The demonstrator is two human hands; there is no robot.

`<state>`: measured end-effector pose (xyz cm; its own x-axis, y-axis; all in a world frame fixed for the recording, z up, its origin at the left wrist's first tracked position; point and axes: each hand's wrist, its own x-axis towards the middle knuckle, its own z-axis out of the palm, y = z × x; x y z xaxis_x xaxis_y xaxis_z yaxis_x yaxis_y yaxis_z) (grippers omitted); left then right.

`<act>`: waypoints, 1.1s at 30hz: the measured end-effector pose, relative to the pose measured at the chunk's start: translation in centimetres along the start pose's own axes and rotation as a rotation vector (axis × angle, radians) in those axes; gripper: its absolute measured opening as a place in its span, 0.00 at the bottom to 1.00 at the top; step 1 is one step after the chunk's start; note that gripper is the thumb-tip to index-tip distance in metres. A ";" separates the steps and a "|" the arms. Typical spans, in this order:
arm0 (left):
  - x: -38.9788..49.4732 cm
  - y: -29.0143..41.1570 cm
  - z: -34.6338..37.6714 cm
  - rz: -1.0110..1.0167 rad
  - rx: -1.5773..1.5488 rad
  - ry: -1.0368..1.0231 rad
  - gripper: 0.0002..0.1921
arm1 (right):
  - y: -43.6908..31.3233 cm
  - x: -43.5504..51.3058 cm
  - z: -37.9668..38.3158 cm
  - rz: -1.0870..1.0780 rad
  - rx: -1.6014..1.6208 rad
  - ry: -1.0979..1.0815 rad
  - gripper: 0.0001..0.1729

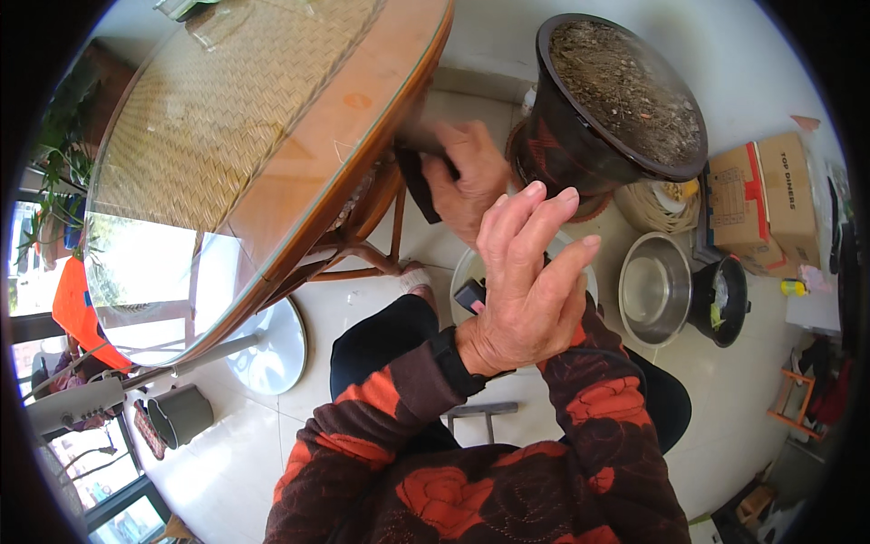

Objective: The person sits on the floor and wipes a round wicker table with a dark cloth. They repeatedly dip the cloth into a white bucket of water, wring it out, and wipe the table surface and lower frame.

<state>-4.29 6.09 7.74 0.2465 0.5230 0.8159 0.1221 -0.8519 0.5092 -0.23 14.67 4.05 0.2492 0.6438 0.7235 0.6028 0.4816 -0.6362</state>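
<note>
My left hand [527, 279], with a black band [462, 360] on its wrist, is raised with fingers apart and nothing in it. Crossed behind it, my right hand [469, 177] reaches towards the edge of the glass-topped wooden table [340, 146]. Its fingers close on a dark object [416, 183], blurred and partly hidden, so its exact kind is unclear. Between my knees sits a round pale basin [462, 265], mostly covered by my left hand and forearms. A small black item [469, 296] shows at the basin, beside my left wrist.
A large dark plant pot [564, 146] full of soil stands beyond my hands. To the right are a metal basin [656, 289], a black bucket [727, 306] and a cardboard box [788, 204]. A round white stand base [268, 347] and a grey bin [180, 416] are at left.
</note>
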 end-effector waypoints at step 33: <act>0.4 -0.7 1.8 0.003 0.059 -0.086 0.20 | 2.5 -2.3 1.6 0.056 -0.150 -0.162 0.19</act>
<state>-2.58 6.83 7.25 0.3284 0.5185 0.7895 0.1768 -0.8548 0.4879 -0.50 15.30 0.38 0.1677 0.7599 0.6280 0.7005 0.3564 -0.6183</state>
